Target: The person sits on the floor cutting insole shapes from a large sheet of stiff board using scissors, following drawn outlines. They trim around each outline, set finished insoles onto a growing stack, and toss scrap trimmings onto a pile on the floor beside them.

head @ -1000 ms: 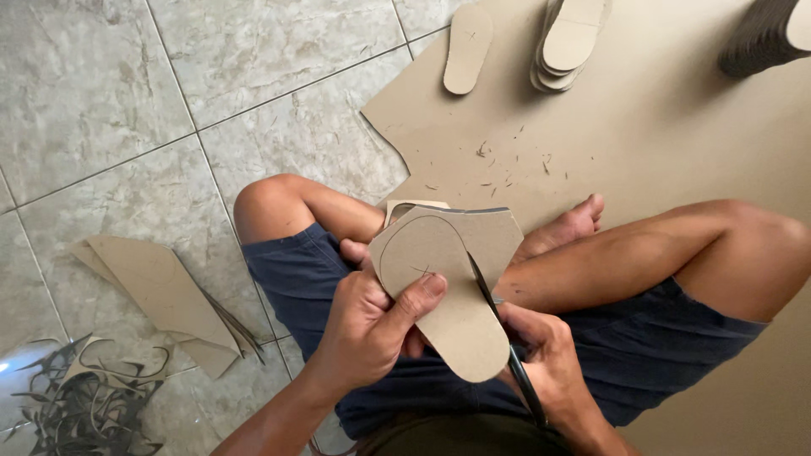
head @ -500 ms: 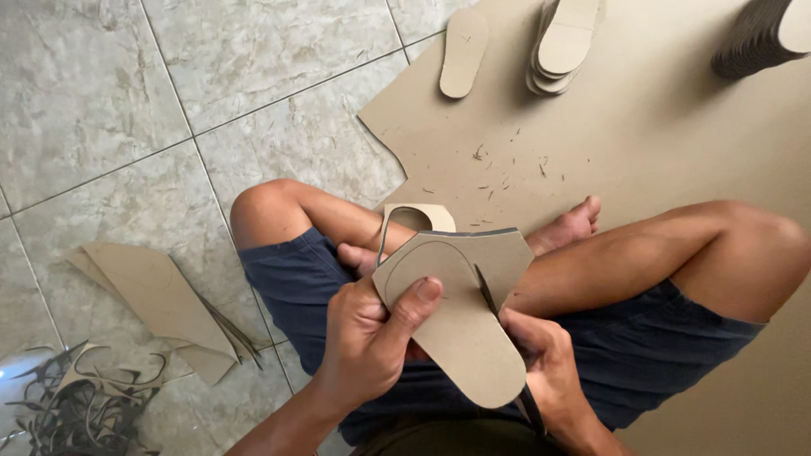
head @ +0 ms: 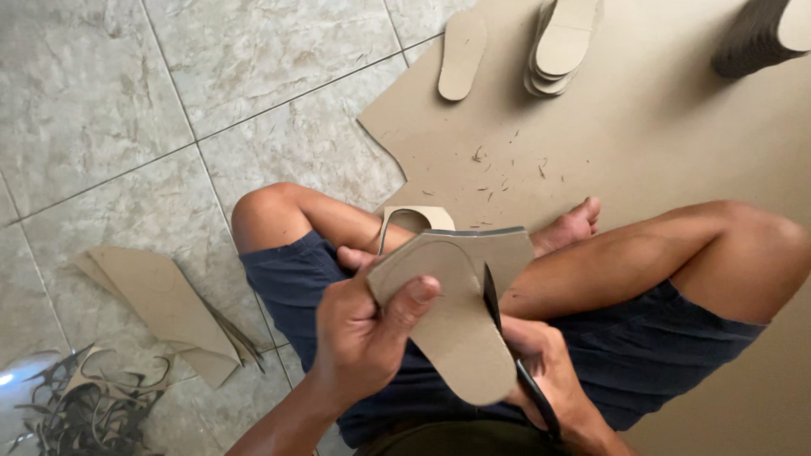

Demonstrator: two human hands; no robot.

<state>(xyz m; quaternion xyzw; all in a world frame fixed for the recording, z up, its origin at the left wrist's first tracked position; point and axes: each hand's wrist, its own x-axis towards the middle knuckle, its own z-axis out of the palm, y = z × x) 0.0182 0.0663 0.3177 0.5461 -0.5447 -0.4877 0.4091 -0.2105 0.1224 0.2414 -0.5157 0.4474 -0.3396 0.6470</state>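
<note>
My left hand [head: 359, 333] grips a tan cardboard piece shaped like a shoe sole [head: 452, 317], thumb on its face, held above my crossed legs. My right hand [head: 541, 367] is under the sole's right side and holds black scissors [head: 507, 338], whose blades run along the sole's right edge. A trimmed strip of cardboard [head: 405, 221] curls away behind the sole's top. Most of my right hand is hidden by the sole.
A large cardboard sheet [head: 659, 135] covers the floor on the right. On it lie a single cut sole [head: 463, 55], a stack of soles [head: 562, 42] and a dark stack [head: 756, 34]. Cardboard offcuts [head: 165, 308] and thin scraps [head: 80, 414] lie on the tiles at left.
The sole has tilted and shifted slightly to the right in my hands, and the scissors have advanced along its right edge. The trimmed strip has curled further off the top.
</note>
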